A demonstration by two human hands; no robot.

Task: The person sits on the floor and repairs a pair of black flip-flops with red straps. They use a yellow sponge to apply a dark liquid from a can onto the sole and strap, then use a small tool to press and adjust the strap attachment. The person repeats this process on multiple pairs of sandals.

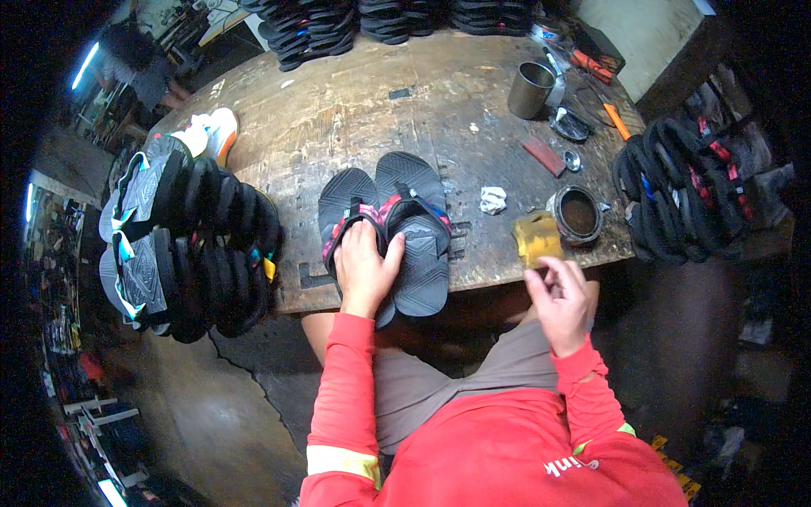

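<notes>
A pair of grey-soled flip-flops with black and pink patterned straps lies side by side at the table's near edge. My left hand [366, 269] is closed over the strap of the left flip-flop [347, 188], its thumb toward the right flip-flop [422, 269]. At the front edge, further right, my right hand [561, 296] has its fingers curled with thumb and forefinger at the lower end of a soft yellow piece [536, 239]. Whether that is cloth or foam I cannot tell. Beside it stands a round, crusted pot [579, 215] with dark contents.
Stacks of black flip-flops stand at the left [190, 245], the right [688, 190] and the far edge. A metal cup [531, 90], a reddish block [543, 157] and crumpled white paper [492, 199] lie on the wooden table [287, 127]. A white-orange shoe [221, 135] sits far left.
</notes>
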